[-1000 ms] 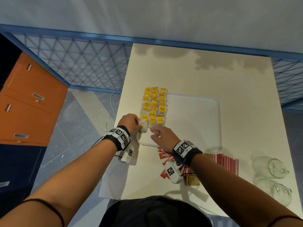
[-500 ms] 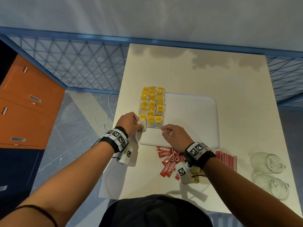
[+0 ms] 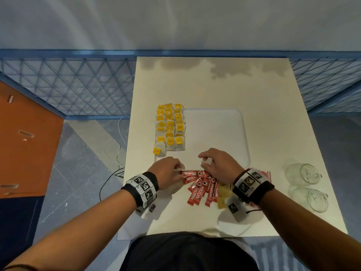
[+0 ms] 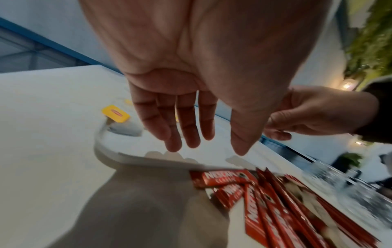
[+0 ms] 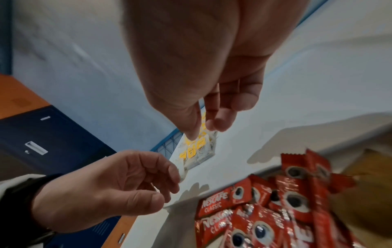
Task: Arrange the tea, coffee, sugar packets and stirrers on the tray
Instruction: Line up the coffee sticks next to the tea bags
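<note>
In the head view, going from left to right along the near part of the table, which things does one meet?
Left hand → coffee sticks → right hand → two glasses.

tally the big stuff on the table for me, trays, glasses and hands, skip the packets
tray: 1
glasses: 2
hands, left hand and right hand: 2
total: 5
</note>
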